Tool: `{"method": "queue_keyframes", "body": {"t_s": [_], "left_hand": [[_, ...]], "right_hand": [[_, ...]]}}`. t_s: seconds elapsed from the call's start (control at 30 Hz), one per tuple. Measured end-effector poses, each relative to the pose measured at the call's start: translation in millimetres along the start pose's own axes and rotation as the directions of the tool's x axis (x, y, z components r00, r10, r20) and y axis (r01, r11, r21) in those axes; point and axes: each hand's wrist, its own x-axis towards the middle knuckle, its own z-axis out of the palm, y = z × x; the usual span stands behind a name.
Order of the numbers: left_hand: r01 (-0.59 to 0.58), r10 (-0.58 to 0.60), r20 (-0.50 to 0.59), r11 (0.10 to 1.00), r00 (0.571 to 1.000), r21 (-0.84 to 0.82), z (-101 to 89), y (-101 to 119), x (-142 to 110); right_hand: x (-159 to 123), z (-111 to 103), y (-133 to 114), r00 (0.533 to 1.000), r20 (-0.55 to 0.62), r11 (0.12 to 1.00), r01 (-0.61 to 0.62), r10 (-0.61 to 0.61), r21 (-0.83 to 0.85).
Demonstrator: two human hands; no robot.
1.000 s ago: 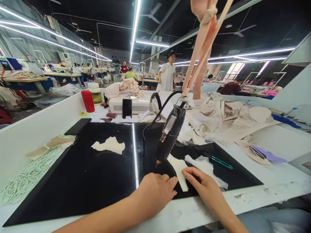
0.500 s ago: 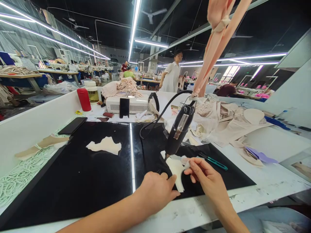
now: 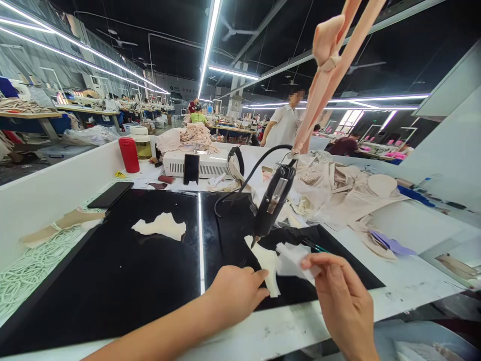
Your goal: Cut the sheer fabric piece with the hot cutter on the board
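Observation:
On the black mat (image 3: 150,291) lies a cream cut piece (image 3: 268,263) with curved edges. The fingers of my left hand (image 3: 238,291) are closed on its left edge, thumb near its lower end. My right hand (image 3: 340,291) pinches a thin translucent white sheet (image 3: 293,258), which hangs just right of the cream piece. A black hand tool (image 3: 273,200) with a pointed metal tip hangs over the piece's upper end, tied to peach fabric straps (image 3: 319,90). Whether its tip touches the piece I cannot tell. Another cream piece (image 3: 161,226) rests further left on the mat.
Teal-handled thread snips (image 3: 315,244) lie behind my right hand, partly covered. A black cable loops from the tool. Behind the mat are a white vented box (image 3: 214,165), a phone (image 3: 191,168) and a red bottle (image 3: 129,155). Fabric pieces (image 3: 349,180) heap at the right; green cords (image 3: 45,271) lie left.
My right hand has moved right and nearer to me with the translucent sheet, which now shows more of itself apart from the cream piece. The left hand stays on the piece.

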Motion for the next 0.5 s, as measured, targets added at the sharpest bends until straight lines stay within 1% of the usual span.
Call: {"method": "queue_keyframes", "body": {"t_s": [0.07, 0.13, 0.2, 0.27, 0.33, 0.4, 0.43, 0.5], "left_hand": [[0.007, -0.009, -0.013, 0.988, 1.0, -0.157, -4.5, -8.4, -1.5], [0.025, -0.031, -0.011, 0.942, 0.999, -0.334, -9.4, -16.2, -3.8], [0.051, -0.056, 0.005, 0.863, 0.998, -0.503, -13.6, -21.7, -7.3], [0.071, -0.079, 0.016, 0.768, 0.997, -0.637, -16.2, -24.9, -12.1], [0.085, -0.107, 0.016, 0.678, 0.994, -0.731, -17.6, -26.9, -18.3], [0.096, -0.141, 0.013, 0.602, 0.99, -0.793, -18.9, -29.4, -25.4], [0.101, -0.159, 0.01, 0.572, 0.987, -0.814, -20.0, -31.1, -29.1], [0.107, -0.194, 0.003, 0.53, 0.981, -0.841, -23.3, -35.3, -36.4]], "right_hand": [[-9.7, 1.3, -3.1, 0.998, 0.069, 1.0, 0.012, -0.011, -0.013], [-19.6, 5.8, -6.7, 0.988, 0.156, 0.999, 0.022, -0.018, -0.027], [-29.7, 14.1, -11.3, 0.967, 0.254, 0.999, 0.015, -0.003, -0.049], [-39.5, 25.1, -16.0, 0.94, 0.338, 0.998, -0.027, 0.047, -0.064], [-47.6, 36.2, -19.2, 0.922, 0.366, 0.992, -0.105, 0.122, -0.066], [-52.3, 44.5, -19.1, 0.912, 0.362, 0.981, -0.178, 0.193, -0.076], [-53.3, 47.3, -17.6, 0.908, 0.353, 0.974, -0.208, 0.224, -0.084], [-53.3, 50.4, -12.5, 0.882, 0.379, 0.96, -0.265, 0.28, -0.092]]}}
